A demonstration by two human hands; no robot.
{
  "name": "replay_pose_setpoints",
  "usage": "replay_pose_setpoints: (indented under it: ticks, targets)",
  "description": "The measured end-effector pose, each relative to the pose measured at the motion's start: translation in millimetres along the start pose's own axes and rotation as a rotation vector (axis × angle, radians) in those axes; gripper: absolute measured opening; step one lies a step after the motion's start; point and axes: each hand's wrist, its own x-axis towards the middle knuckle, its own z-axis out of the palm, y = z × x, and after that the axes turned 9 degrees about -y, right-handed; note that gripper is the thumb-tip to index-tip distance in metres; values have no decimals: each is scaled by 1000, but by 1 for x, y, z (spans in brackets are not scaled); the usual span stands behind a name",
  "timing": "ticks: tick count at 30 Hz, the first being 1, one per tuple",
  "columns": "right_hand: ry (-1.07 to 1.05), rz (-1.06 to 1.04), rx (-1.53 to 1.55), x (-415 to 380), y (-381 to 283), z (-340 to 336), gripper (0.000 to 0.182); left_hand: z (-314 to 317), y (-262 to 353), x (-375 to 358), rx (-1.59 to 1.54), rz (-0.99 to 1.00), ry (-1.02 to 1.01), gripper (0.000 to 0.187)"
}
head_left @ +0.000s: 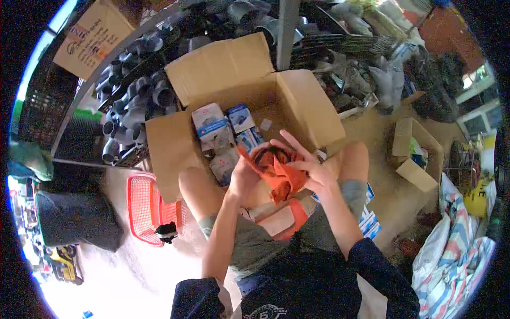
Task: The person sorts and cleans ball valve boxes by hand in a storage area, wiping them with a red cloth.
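Carton [311, 103] stood open | left hand [245, 174] curled its fingers onto bag [285, 178]; right hand [320, 173] spread its own — grip unclear | bag sat between both hands, near carton's edge | slick-looking, it could have slipped if loosely pinched, spilling dark piece [264, 156]
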Motion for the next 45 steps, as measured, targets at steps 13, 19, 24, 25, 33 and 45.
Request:
replay_pose_setpoints:
  ticks: [13,19,24,25,33,45]
  targets:
    - [-33,61,-196,-5,2,-15,108,15,9,17,854,-56,203,46]
    - [111,40,-550,-5,6,-40,95,15,1,26,921,64,286,38]
    - [373,77,-712,-8,26,-65,74,18,-1,31,866,29,364,31]
    - [457,97,-796,-5,32,-65,69,19,-2,32,873,-8,376,30]
    - [506,326,-846,8,60,-92,58,-1,-23,35,517,12,399,16]
    - [382,57,-932,3,68,-86,40,3,8,30,344,58,435,18]
